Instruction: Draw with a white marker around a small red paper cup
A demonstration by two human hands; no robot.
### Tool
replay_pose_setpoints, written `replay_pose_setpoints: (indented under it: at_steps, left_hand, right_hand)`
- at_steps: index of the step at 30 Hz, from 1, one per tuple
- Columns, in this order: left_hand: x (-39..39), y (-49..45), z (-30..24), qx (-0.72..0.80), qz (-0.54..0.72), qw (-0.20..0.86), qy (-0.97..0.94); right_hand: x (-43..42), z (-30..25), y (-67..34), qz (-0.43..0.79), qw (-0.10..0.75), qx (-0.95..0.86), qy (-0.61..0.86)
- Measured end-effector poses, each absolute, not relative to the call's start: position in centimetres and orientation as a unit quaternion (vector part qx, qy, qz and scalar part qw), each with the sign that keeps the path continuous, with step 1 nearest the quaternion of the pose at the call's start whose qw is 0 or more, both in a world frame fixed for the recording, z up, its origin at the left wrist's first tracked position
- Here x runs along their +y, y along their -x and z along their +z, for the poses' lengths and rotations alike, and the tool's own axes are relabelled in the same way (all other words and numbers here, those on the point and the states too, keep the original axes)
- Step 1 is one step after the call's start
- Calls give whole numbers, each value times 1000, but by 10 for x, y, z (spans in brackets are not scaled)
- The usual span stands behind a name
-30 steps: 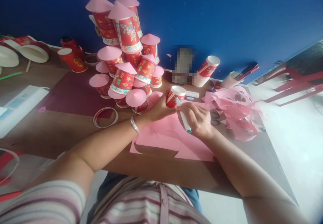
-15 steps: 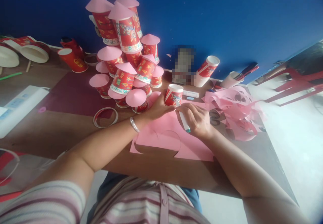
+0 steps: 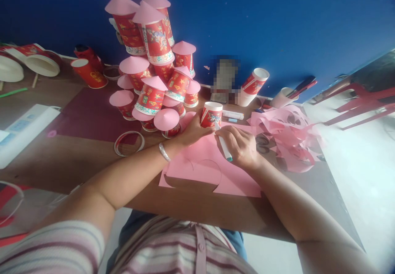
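My left hand [image 3: 194, 131] is wrapped round a red paper cup [image 3: 211, 115] with a white rim and a coloured print. The cup is upright, its open end up; its lower part is mostly hidden by my fingers. Closed round a white marker [image 3: 225, 147] with a green end, my right hand [image 3: 240, 144] brings the tip against or very near the cup's lower side. Cut pink paper [image 3: 203, 167] lies on the table under both hands. Beside my left hand stand several red cups with pink cone tops [image 3: 166, 120], some stacked.
Pink paper scraps [image 3: 296, 138] and scissors [image 3: 263, 142] lie at the right. Behind are another marker [image 3: 233, 114], stacked cups [image 3: 253, 85] and a pen cup [image 3: 284, 96]. A tape ring [image 3: 128, 143] and white power strip [image 3: 29, 133] are at the left.
The held cup has shifted very slightly up and left with my left hand. My right hand and the marker have hardly moved.
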State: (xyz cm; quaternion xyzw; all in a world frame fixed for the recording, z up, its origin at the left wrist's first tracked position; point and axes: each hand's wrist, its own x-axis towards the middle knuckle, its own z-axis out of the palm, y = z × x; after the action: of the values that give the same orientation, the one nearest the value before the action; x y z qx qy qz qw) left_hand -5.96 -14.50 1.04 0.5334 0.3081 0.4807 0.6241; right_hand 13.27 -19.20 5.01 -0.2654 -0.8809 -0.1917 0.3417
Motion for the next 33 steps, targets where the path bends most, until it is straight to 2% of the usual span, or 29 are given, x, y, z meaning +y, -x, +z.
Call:
replay_pose_setpoints:
  at_steps: [18, 24, 33]
  left_hand:
    - [-145, 62, 8, 340, 469, 606, -545]
    - [-148, 62, 12, 324, 462, 599, -568]
    - [-150, 61, 12, 362, 443, 581, -580]
  right_hand:
    - [-190, 45, -136, -178, 338, -882, 276]
    - [-192, 51, -134, -212, 375, -867, 249]
    - [-192, 46, -136, -204, 348, -878, 256]
